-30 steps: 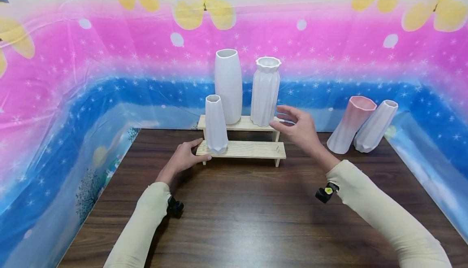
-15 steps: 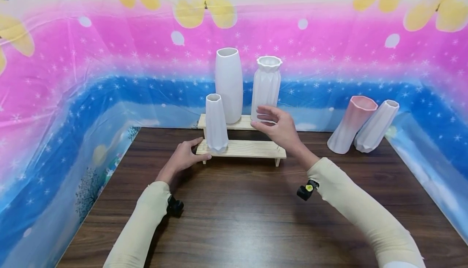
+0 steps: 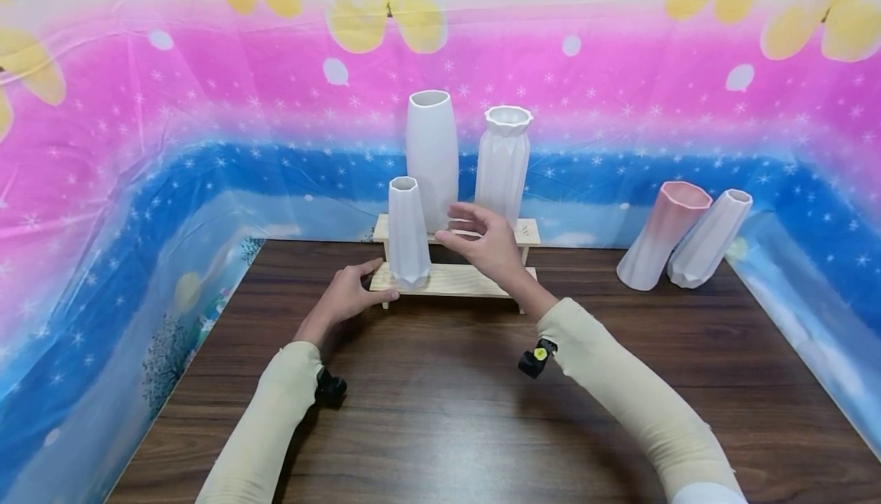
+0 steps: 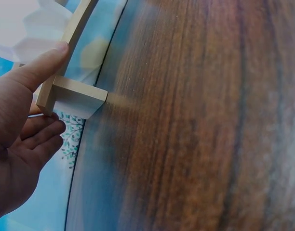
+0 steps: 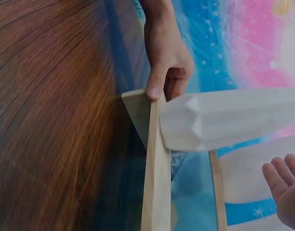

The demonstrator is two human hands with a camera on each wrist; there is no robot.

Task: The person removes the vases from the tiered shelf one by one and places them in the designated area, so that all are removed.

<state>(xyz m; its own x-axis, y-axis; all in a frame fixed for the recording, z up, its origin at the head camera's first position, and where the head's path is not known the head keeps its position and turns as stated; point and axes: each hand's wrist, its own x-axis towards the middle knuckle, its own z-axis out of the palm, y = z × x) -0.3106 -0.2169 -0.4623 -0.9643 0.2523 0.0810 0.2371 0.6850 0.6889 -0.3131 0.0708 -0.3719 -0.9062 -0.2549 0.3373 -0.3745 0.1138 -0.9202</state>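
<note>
A two-step wooden stand point(image 3: 468, 282) is at the back of the table. My left hand point(image 3: 344, 294) grips the left end of its lower step; in the left wrist view the thumb point(image 4: 51, 60) lies on the board's edge and the fingers curl at its end. On that step, close to the left hand, stands a small faceted white vase point(image 3: 409, 236). My right hand point(image 3: 489, 248) is just right of this vase, thumb and fingers apart, holding nothing. Behind, on the upper step, stand a tall smooth white vase point(image 3: 432, 152) and a ribbed white vase with a ruffled rim point(image 3: 504, 164).
To the right on the dark wood table point(image 3: 440, 404), a pink-and-white vase point(image 3: 661, 236) and a slim white vase point(image 3: 712, 236) stand close together. A printed curtain point(image 3: 289, 76) hangs behind and along the sides of the table.
From beside the ruffled vase, my right hand has moved left across the front of the stand toward the small faceted vase. The left hand and the vases have stayed put.
</note>
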